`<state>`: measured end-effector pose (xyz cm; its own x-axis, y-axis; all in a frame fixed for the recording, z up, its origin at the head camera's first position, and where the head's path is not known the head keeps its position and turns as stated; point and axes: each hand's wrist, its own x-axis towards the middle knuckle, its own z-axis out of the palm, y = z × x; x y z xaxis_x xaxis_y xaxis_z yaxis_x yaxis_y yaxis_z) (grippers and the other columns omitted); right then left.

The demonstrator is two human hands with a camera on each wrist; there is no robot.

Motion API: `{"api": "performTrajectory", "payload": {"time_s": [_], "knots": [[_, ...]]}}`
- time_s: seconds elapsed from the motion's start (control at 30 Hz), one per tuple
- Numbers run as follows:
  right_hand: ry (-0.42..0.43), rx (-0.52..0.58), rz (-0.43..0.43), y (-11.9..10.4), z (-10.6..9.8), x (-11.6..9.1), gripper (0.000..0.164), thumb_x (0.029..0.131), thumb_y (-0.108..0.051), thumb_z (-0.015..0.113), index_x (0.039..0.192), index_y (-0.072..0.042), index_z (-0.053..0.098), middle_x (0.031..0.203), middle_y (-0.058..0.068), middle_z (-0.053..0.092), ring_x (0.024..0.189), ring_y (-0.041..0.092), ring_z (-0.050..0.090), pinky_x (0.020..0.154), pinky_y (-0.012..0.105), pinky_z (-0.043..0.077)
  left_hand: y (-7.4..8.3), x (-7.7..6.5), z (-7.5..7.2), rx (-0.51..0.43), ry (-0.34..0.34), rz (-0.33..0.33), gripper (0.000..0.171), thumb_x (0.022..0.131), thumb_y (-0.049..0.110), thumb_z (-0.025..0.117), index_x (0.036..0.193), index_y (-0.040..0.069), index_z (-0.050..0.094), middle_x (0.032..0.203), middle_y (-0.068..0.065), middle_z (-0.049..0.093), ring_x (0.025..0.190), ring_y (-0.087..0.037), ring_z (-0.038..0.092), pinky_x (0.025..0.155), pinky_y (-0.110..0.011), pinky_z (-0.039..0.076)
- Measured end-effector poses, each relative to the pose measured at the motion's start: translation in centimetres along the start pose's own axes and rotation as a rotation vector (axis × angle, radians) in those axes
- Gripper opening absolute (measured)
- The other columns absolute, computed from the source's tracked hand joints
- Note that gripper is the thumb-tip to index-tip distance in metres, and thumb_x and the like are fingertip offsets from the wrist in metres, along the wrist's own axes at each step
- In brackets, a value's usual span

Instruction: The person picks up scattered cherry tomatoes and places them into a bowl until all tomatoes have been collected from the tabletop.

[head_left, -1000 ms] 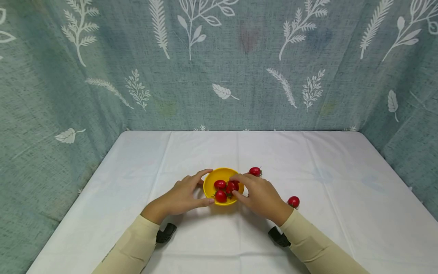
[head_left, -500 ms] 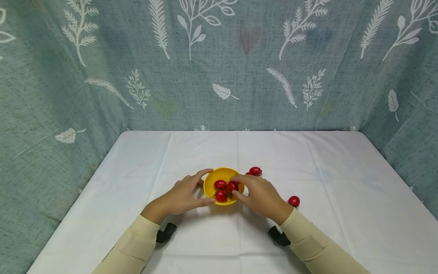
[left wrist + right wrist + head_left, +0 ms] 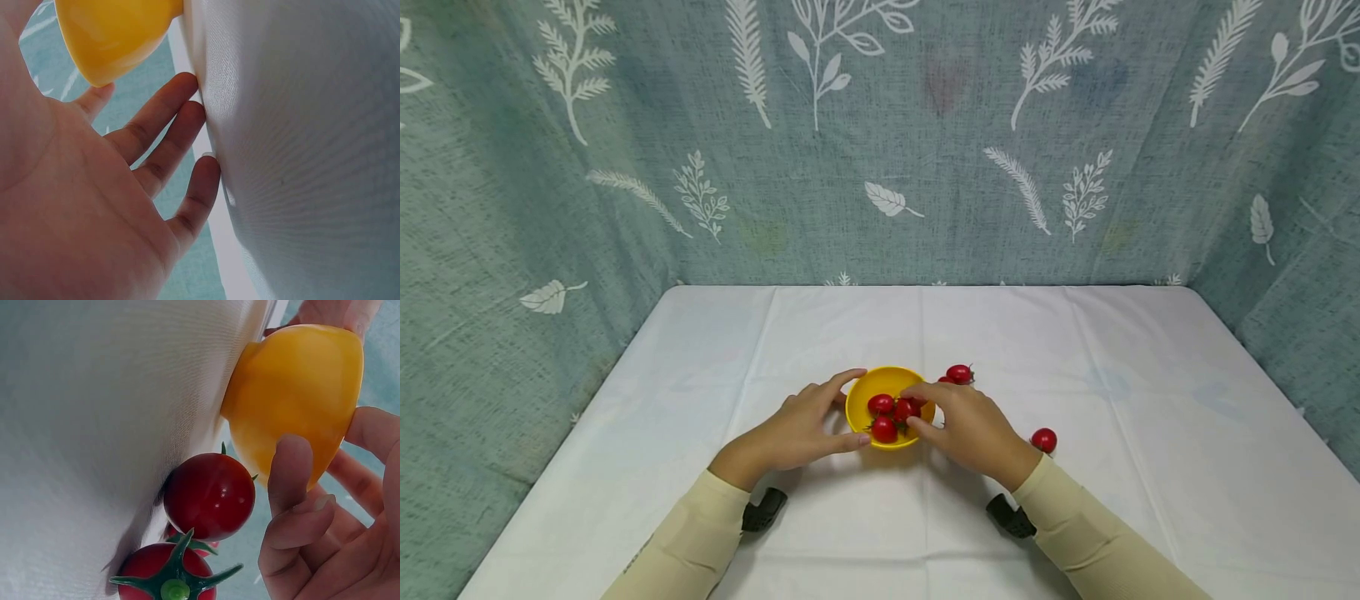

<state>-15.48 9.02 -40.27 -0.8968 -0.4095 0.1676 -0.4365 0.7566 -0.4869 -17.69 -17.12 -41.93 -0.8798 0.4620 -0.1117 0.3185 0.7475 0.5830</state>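
Where the right hand (image 3: 976, 432) overlaps the bowl (image 3: 878, 381), one tomato (image 3: 906, 411) is partly hidden.

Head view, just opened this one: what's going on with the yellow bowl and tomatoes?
A person is working with both hands at a yellow bowl on a white cloth. The left hand holds the bowl by its rim, while the right hand is over the opposite rim, apparently pinching a red tomato inside. Two other tomatoes show plainly in the bowl, and more lie on the cloth near the right hand.
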Motion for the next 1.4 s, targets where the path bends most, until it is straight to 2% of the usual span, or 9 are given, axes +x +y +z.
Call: {"api": "performTrajectory", "payload": {"time_s": [0.13,0.33,0.63,0.77,0.87,0.93,1.07,1.27,1.4], "knots": [[0.001,-0.003,-0.017,0.0,0.1,0.2,0.037,0.089,-0.03,0.077,0.125,-0.022,0.07,0.115,-0.004,0.074,0.103,0.016,0.069,0.09,0.039,0.057,0.1,-0.1,-0.2,0.001,-0.001,-0.007,0.089,0.083,0.065,0.069,0.155,0.04,0.025,0.119,0.007,0.065,0.118,-0.019,0.05,0.106,-0.059,0.034],[0.01,-0.041,-0.048,-0.4,0.4,0.5,0.038,0.089,-0.028,0.077,0.126,-0.024,0.07,0.12,0.002,0.072,0.11,0.021,0.068,0.092,0.042,0.057,0.1,-0.1,-0.2,-0.014,-0.009,-0.012,0.089,0.082,0.066,0.07,0.155,0.042,0.025,0.119,0.011,0.064,0.119,-0.017,0.048,0.106,-0.058,0.035],[0.018,-0.103,-0.069,-1.1,0.6,1.0,0.038,0.089,-0.027,0.077,0.125,-0.021,0.071,0.121,0.007,0.072,0.105,0.024,0.07,0.082,0.041,0.059,0.2,-0.2,-0.2,-0.018,-0.005,-0.011,0.089,0.081,0.065,0.071,0.154,0.043,0.025,0.119,0.013,0.064,0.118,-0.017,0.048,0.106,-0.057,0.034],[0.015,-0.122,-0.07,-1.1,0.7,1.1,0.039,0.087,-0.027,0.078,0.125,-0.02,0.071,0.116,0.004,0.074,0.085,0.017,0.069,0.07,0.03,0.057,0.2,-0.2,-0.2,-0.013,-0.007,-0.006,0.089,0.081,0.066,0.07,0.155,0.043,0.025,0.119,0.013,0.065,0.118,-0.016,0.049,0.108,-0.056,0.032],[0.008,-0.123,-0.068,-1.2,0.7,1.2,0.04,0.087,-0.027,0.079,0.126,-0.02,0.071,0.111,0.002,0.076,0.065,0.01,0.056,0.057,0.021,0.047,0.1,-0.2,-0.2,-0.009,-0.003,-0.002,0.088,0.082,0.065,0.07,0.155,0.042,0.025,0.119,0.012,0.065,0.118,-0.017,0.049,0.108,-0.057,0.032],[0.004,-0.117,-0.065,-1.3,0.7,1.2,0.041,0.087,-0.029,0.079,0.126,-0.02,0.071,0.11,0.001,0.076,0.059,0.008,0.048,0.053,0.019,0.041,0.0,-0.2,-0.2,-0.008,-0.001,-0.002,0.088,0.082,0.065,0.07,0.155,0.042,0.025,0.119,0.011,0.065,0.118,-0.018,0.049,0.108,-0.058,0.032],[-0.001,-0.111,-0.057,-1.2,0.6,1.1,0.041,0.088,-0.031,0.078,0.126,-0.02,0.071,0.112,0.001,0.075,0.063,0.007,0.05,0.057,0.019,0.043,0.0,-0.2,-0.1,-0.013,-0.002,-0.006,0.088,0.083,0.065,0.07,0.155,0.041,0.025,0.12,0.009,0.065,0.12,-0.019,0.049,0.107,-0.059,0.033],[0.034,-0.086,-0.068,-0.9,0.2,0.7,0.039,0.087,-0.032,0.078,0.124,-0.019,0.071,0.113,0.0,0.074,0.086,0.014,0.068,0.072,0.027,0.057,0.1,-0.1,-0.1,-0.01,-0.001,-0.004,0.087,0.083,0.065,0.069,0.155,0.042,0.025,0.122,0.008,0.065,0.121,-0.02,0.049,0.108,-0.061,0.032],[0.1,-0.051,-0.097,-0.5,-0.2,0.6,0.036,0.088,-0.027,0.077,0.123,-0.019,0.072,0.111,0.001,0.073,0.083,0.014,0.066,0.073,0.027,0.056,0.1,-0.1,-0.2,-0.004,-0.002,-0.011,0.087,0.083,0.065,0.069,0.154,0.043,0.025,0.123,0.008,0.065,0.121,-0.02,0.049,0.108,-0.062,0.032]]}}
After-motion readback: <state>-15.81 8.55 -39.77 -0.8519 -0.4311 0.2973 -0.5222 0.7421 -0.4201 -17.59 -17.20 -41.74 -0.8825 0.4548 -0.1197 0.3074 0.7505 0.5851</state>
